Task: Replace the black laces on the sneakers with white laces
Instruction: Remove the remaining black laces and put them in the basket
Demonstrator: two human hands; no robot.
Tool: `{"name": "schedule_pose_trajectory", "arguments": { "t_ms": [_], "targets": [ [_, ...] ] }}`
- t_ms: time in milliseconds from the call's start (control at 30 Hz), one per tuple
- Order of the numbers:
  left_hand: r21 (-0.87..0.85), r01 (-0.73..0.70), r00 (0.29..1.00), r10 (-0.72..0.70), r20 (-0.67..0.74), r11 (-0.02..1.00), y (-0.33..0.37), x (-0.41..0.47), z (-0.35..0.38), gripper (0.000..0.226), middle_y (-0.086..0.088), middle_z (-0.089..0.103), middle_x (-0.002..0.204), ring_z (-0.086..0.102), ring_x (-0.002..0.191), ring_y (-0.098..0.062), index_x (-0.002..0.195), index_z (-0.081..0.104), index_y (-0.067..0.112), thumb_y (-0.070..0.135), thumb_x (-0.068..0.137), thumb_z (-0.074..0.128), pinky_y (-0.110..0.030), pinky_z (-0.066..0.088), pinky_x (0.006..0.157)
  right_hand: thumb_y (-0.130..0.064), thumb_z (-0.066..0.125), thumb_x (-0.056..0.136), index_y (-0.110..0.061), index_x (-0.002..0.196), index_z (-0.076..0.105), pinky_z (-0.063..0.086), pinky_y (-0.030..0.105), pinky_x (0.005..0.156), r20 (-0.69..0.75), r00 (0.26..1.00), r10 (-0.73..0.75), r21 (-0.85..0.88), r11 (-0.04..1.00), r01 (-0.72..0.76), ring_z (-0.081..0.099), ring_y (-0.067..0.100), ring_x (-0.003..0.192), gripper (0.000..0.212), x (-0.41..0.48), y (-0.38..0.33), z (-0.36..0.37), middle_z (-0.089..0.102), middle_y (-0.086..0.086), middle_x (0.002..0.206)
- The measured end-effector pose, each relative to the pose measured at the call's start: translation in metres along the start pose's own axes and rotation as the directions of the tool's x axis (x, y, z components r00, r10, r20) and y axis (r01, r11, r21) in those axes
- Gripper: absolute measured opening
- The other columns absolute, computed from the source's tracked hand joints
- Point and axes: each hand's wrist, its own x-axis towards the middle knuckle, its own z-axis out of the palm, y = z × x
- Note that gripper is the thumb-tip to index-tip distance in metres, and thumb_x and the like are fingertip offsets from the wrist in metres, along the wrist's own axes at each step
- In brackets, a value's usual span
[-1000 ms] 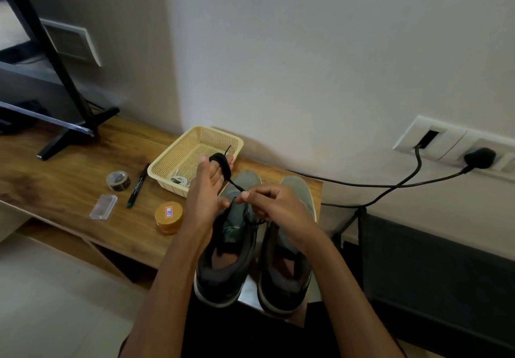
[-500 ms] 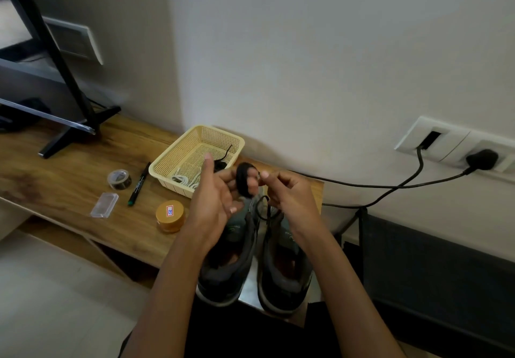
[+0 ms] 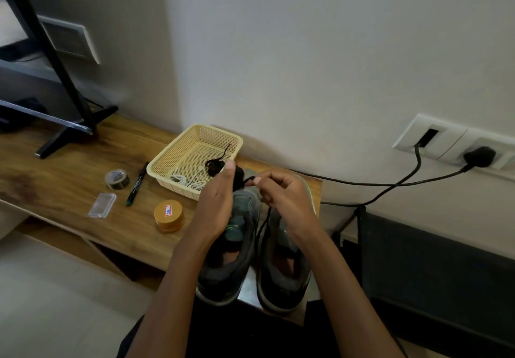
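Your right hand [image 3: 281, 199] has risen off the sneaker tongue since a second ago and is now working level with your left hand [image 3: 220, 204]. The left hand is holding a wound coil of the black lace [image 3: 239, 175] at its fingertips, with the fingers pointing away from you. Its thumb is hidden. The right hand is pinching the free strand just beside that coil, its other fingers curled.

From the pinch, the strand is running back toward you, its long axis lying between the sneakers [image 3: 284, 274] below both hands. Whether its end is still sitting in an eyelet cannot be told.

The basket [image 3: 217, 134] is lying just beyond the left fingertips and slightly to their left. It is holding the white laces [image 3: 186, 180] and another black coil [image 3: 214, 165]. Judged from this, the left hand is the nearer one for dropping the coil in.
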Motion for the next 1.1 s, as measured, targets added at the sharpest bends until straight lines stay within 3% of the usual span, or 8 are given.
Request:
{"name": "schedule_pose_trajectory", "arguments": {
  "t_ms": [167, 233, 400, 500, 600, 800, 967, 1100],
  "targets": [
    [-0.069, 0.047, 0.996, -0.041, 0.085, 0.997, 0.000, 0.000, 0.004, 0.072, 0.005, 0.054, 0.053, 0.047, 0.047, -0.002, 0.076, 0.063, 0.007, 0.059, 0.093, 0.015, -0.017, 0.035, 0.048, -0.010, 0.058, 0.091, -0.011, 0.080, 0.066, 0.042, 0.014, 0.062, -0.077, 0.995, -0.070, -0.038, 0.997, 0.067, 0.052, -0.005, 0.057, 0.013, 0.003, 0.004, -0.002, 0.058, -0.017, 0.057],
    [-0.278, 0.162, 0.982, -0.128, 0.137, 0.947, 0.003, 0.001, 0.005, 0.071, 0.006, 0.047, 0.048, 0.044, 0.046, -0.005, 0.074, 0.060, 0.009, 0.058, 0.096, 0.014, -0.021, 0.031, 0.047, -0.014, 0.057, 0.093, -0.015, 0.083, 0.066, 0.043, 0.014, 0.062, -0.098, 0.990, -0.099, -0.098, 0.991, 0.090, 0.053, -0.006, 0.061, 0.013, 0.004, 0.007, -0.001, 0.060, -0.014, 0.065],
    [-0.752, 0.244, 0.969, -0.117, 0.219, 0.612, 0.008, 0.006, -0.005, 0.063, -0.003, 0.072, 0.101, 0.067, 0.094, -0.009, 0.108, 0.061, 0.010, 0.051, 0.100, 0.014, -0.014, 0.032, 0.041, -0.013, 0.056, 0.093, -0.006, 0.097, 0.071, 0.046, 0.020, 0.074, -0.056, 0.989, -0.139, -0.369, 0.923, 0.109, 0.060, 0.004, 0.079, 0.017, 0.007, 0.015, 0.002, 0.068, -0.003, 0.086],
    [-0.722, 0.216, 0.976, -0.151, 0.155, 0.657, 0.006, 0.008, -0.008, 0.063, 0.000, 0.059, 0.131, 0.055, 0.120, -0.008, 0.131, 0.051, 0.012, 0.051, 0.100, 0.013, -0.017, 0.036, 0.049, -0.013, 0.056, 0.093, -0.006, 0.100, 0.071, 0.045, 0.026, 0.078, 0.052, 0.995, -0.088, -0.433, 0.895, 0.102, 0.060, 0.013, 0.087, 0.018, 0.003, 0.016, 0.005, 0.068, 0.000, 0.092],
    [-0.545, 0.194, 0.978, -0.204, 0.043, 0.816, 0.000, 0.010, -0.006, 0.063, 0.004, 0.050, 0.140, 0.055, 0.112, -0.002, 0.141, 0.043, 0.013, 0.051, 0.100, 0.015, -0.016, 0.040, 0.046, -0.010, 0.058, 0.090, -0.008, 0.096, 0.071, 0.045, 0.022, 0.074, 0.042, 0.995, -0.091, -0.387, 0.917, 0.101, 0.058, 0.010, 0.083, 0.014, 0.002, 0.013, 0.008, 0.065, -0.003, 0.086],
    [-0.019, 0.059, 0.996, -0.060, -0.060, 0.998, 0.001, 0.000, 0.001, 0.048, 0.011, 0.058, 0.075, 0.056, 0.071, -0.014, 0.077, 0.056, 0.031, 0.049, 0.099, 0.017, -0.024, 0.041, 0.060, -0.003, 0.061, 0.086, -0.011, 0.086, 0.073, 0.046, 0.014, 0.070, -0.100, 0.982, -0.158, -0.263, 0.956, 0.127, 0.059, -0.004, 0.071, 0.014, 0.003, 0.008, 0.003, 0.066, -0.011, 0.078],
    [-0.092, 0.045, 0.999, -0.043, 0.023, 0.995, -0.001, -0.001, 0.003, 0.075, 0.001, 0.060, 0.049, 0.054, 0.044, -0.003, 0.071, 0.066, 0.002, 0.050, 0.099, 0.017, -0.009, 0.036, 0.043, -0.006, 0.062, 0.087, -0.021, 0.088, 0.071, 0.053, 0.026, 0.078, -0.202, 0.971, -0.131, -0.157, 0.983, 0.100, 0.062, 0.003, 0.081, 0.017, 0.005, 0.008, -0.002, 0.070, -0.007, 0.086],
    [-0.273, 0.175, 0.984, -0.164, 0.064, 0.946, 0.001, 0.003, 0.003, 0.073, 0.005, 0.048, 0.045, 0.042, 0.040, -0.004, 0.069, 0.061, 0.008, 0.056, 0.098, 0.015, -0.017, 0.027, 0.042, -0.006, 0.062, 0.087, -0.017, 0.088, 0.071, 0.053, 0.019, 0.070, -0.238, 0.969, -0.070, -0.147, 0.988, 0.035, 0.064, 0.009, 0.080, 0.014, 0.007, 0.011, -0.001, 0.070, -0.002, 0.086]
  ]
}}
